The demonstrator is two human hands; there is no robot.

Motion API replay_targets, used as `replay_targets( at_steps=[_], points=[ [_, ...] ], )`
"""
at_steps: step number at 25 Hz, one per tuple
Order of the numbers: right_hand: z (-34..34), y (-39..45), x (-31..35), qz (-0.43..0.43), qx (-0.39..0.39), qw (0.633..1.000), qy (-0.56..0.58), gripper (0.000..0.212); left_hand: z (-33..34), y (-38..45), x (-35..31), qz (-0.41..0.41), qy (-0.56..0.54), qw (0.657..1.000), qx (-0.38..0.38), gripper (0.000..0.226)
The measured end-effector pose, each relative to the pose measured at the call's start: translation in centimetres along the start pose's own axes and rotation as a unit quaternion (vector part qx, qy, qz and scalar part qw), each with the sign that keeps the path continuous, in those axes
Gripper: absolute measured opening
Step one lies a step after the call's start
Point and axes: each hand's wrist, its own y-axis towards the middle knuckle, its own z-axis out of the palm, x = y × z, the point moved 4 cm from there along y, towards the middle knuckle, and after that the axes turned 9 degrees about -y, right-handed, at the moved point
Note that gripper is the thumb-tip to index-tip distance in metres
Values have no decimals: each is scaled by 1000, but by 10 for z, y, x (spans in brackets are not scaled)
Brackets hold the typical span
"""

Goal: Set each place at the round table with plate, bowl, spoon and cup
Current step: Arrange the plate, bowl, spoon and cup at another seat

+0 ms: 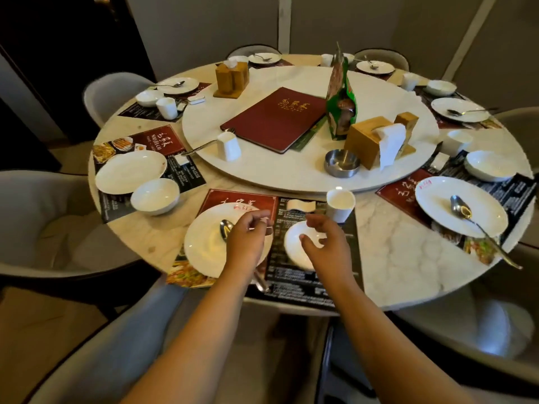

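At the near place a white plate (204,246) lies on a printed placemat (294,282). A metal spoon (226,228) rests on it, its handle running under my left hand (248,240), which hovers over the plate with fingers loosely curled and nothing in them. To its right sits a small white bowl (294,252), and my right hand (329,240) is spread open just above it. A white cup (339,204) stands behind the bowl. The place to the left has a plate (131,170) and a bowl (154,195).
The round marble table (393,246) carries a turntable (291,173) with a red menu (275,119), a white cup (229,145) beside a spoon (201,147), an ashtray (341,163) and napkin boxes. Other places hold plates, bowls and cups. Grey chairs (58,228) ring the table.
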Motion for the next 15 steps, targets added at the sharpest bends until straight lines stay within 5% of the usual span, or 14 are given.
replay_targets(
  at_steps=[7,15],
  points=[
    [79,-88,60,54,55,996,50,35,-122,-40,4,-26,-54,998,-26,21],
    [151,-141,115,10,94,992,85,32,-229,-69,17,-16,-106,992,-64,19]
  ],
)
